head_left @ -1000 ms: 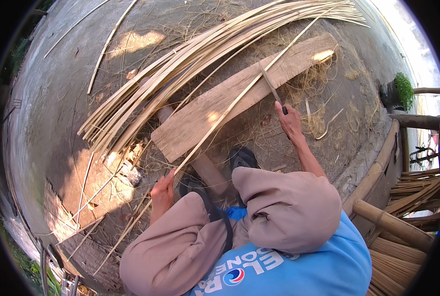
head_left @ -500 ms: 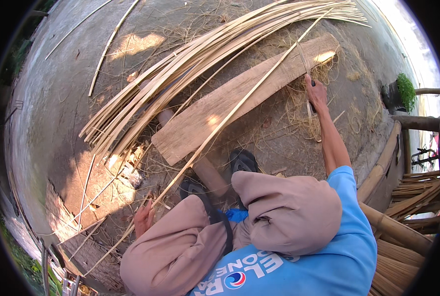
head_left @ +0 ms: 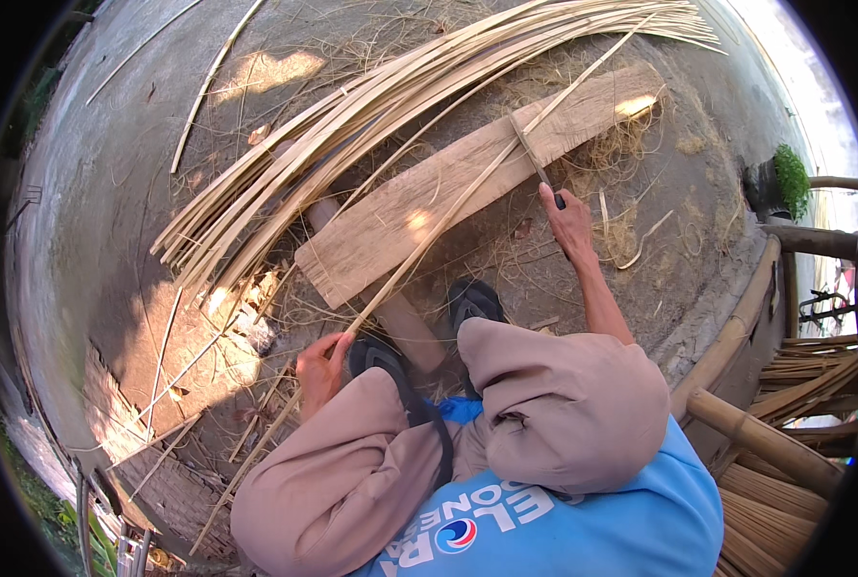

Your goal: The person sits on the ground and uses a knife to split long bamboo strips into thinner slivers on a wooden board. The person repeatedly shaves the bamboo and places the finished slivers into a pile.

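A long, pale bamboo strip (head_left: 446, 218) runs slantwise over a wooden board (head_left: 357, 255). My left hand (head_left: 321, 370) pinches it between thumb and fingers, beyond the board's near end and beside my left foot. In my right hand (head_left: 571, 226) is the dark handle of a knife (head_left: 528, 152). Its blade lies across the strip above the right half of the board. The fingers of my right hand are wrapped round the handle.
A large bundle of bamboo strips (head_left: 352, 130) fans out beyond the board. A log (head_left: 405, 327) lies under the board, between my sandalled feet. Shavings (head_left: 621, 159) litter the ground at right. Bamboo poles (head_left: 737, 317) and more strips (head_left: 775, 510) stand at the right edge, near a potted plant (head_left: 790, 178).
My right hand and the knife have moved left along the strip, toward the board's middle. My left hand has come up and forward from beside my knee, now pinching the strip.
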{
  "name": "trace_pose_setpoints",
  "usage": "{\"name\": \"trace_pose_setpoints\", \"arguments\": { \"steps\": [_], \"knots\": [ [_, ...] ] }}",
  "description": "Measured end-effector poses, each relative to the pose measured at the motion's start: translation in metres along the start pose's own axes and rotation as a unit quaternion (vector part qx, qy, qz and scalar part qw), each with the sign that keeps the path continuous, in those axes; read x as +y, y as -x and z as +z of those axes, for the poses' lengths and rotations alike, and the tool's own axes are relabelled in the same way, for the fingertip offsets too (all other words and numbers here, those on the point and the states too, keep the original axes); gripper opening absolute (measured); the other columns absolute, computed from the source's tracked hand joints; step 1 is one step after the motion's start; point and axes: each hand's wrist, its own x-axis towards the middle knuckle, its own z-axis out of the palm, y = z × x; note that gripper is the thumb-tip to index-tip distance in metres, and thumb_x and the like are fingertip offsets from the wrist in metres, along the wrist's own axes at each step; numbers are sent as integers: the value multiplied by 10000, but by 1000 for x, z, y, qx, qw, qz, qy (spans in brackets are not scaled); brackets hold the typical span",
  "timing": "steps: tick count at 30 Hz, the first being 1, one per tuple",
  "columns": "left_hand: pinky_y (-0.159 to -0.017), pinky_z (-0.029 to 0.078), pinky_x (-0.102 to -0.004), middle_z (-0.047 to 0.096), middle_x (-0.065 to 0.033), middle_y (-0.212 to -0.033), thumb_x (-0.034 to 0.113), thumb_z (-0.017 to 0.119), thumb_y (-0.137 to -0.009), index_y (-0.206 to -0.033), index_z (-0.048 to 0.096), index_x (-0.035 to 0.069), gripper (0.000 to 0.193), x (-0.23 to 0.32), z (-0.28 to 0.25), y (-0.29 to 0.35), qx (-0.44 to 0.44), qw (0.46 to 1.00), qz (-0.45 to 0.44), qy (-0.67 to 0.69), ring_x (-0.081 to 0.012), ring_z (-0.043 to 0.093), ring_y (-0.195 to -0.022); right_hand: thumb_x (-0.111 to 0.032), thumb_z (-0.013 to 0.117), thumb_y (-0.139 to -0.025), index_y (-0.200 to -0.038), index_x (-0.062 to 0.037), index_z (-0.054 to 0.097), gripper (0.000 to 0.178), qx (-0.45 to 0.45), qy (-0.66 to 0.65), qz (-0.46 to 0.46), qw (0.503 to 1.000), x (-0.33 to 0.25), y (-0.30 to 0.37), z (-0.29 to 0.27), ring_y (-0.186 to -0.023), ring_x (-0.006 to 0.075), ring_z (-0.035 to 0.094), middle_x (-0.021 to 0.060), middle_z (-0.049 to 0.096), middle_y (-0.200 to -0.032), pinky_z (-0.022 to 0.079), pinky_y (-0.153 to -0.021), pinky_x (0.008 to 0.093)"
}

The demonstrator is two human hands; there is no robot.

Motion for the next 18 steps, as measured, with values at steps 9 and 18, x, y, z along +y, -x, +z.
{"name": "trace_pose_setpoints", "arguments": {
  "steps": [9,18],
  "knots": [
    [-643,514,-337,732,-116,-763,315,760,-952,-990,789,96,225,24,-1,9,26,996,-12,-81,-215,701,-666,-527,677,-973,-921,-50,610,484,-132,22,-234,963,-38,113,71,-760,440,688,191,693,-812,536,-653,508],
    [-625,503,-323,706,-118,-728,312,743,-971,-983,784,109,207,36,-5,2,-5,996,-39,-81,-192,680,-638,-535,660,-978,-897,-37,612,507,-124,61,-325,936,-21,102,52,-711,412,684,234,672,-777,512,-622,518]
  ]
}}
